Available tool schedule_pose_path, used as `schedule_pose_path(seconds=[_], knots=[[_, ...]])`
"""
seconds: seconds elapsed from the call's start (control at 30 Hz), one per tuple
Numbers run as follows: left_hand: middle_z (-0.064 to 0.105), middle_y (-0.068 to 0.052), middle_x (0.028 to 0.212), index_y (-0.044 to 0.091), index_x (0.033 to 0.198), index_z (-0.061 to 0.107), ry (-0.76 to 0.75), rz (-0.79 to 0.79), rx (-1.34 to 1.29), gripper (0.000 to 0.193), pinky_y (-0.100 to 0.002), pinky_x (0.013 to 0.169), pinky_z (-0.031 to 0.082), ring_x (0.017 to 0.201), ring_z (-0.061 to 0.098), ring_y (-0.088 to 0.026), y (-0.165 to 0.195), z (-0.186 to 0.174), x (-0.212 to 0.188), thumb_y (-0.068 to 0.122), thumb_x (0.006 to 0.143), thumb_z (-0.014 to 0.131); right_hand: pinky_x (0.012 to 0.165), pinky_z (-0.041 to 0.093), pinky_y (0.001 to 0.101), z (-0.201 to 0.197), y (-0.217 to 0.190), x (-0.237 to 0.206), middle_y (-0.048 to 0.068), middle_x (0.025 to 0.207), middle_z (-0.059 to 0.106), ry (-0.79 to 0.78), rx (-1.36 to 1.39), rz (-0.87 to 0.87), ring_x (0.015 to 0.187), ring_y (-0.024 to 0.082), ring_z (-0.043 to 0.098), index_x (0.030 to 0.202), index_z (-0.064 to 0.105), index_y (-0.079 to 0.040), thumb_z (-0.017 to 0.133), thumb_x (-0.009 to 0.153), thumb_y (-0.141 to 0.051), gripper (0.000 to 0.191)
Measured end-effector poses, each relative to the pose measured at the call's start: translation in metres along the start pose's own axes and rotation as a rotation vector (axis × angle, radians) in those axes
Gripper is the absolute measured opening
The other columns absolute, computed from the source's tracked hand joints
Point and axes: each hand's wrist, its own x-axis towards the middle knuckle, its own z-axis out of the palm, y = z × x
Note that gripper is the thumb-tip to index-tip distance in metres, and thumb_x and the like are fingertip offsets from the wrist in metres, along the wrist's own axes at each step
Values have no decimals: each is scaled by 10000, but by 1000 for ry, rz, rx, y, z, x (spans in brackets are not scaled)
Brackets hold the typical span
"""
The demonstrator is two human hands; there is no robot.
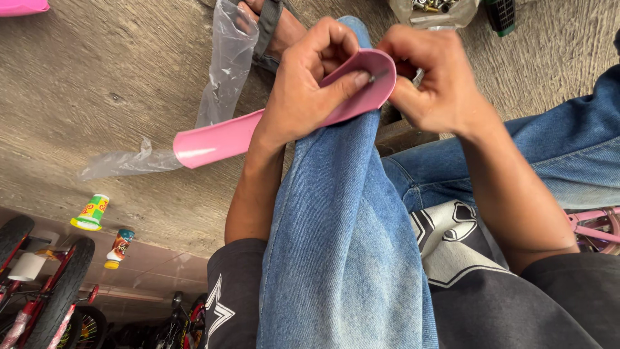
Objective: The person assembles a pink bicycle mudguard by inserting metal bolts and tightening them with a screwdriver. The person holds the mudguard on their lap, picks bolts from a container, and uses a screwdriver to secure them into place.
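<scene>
Both hands are gripping a pink curved plastic fender (258, 129) that is resting across the person's raised denim knee (342, 194). The left hand (303, 90) is pinching its rounded end, thumb lying on top, while the right hand (439, 81) is closing on a small metal screw (378, 77) there. Clear plastic wrap (219, 71) is trailing from the fender over the concrete floor (97, 97).

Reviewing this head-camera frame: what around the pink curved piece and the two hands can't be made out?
- Head view: the small metal part at the pink fender is too small to identify.
- Whatever the right hand pinches is hidden behind its fingers.
- The left hand covers the fender's middle.
- The clear bag of hardware is cut off by the top edge.
- The pink frame is cut off at the right edge.
</scene>
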Motion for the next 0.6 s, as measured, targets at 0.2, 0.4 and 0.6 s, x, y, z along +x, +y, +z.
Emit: schedule_pose_path(seconds=[0.2, 0.4, 0.6], knots=[[629, -29, 1091, 6, 1181, 552, -33, -58, 120, 236, -196, 841, 555, 972, 645, -45, 7, -2, -7, -2, 1044, 744, 618, 453, 310, 23, 15, -19, 95, 734, 539, 58, 47, -12, 653, 162, 563, 940, 563, -2, 510, 1021, -89, 130], [636, -36, 1132, 3, 1211, 544, 18, -38, 28, 223, -196, 883, 573, 996, 649, -45, 1, -6, -8, -15, 1066, 713, 588, 420, 292, 18, 20, -36, 61, 711, 563, 186, 104, 165, 618, 133, 523, 1019, 623, 9, 540, 1158, -119, 207], [696, -80, 1058, 25, 1199, 550, 51, -33, 330, 212, -270, 890, 594, 991, 693, -115, -7, -1, 5, 13, 1062, 712, 630, 420, 298, -24, 34, -41, 116, 772, 590, 310, -399, 68, 661, 165, 544, 999, 635, 64, 647, 1105, -10, 129]])
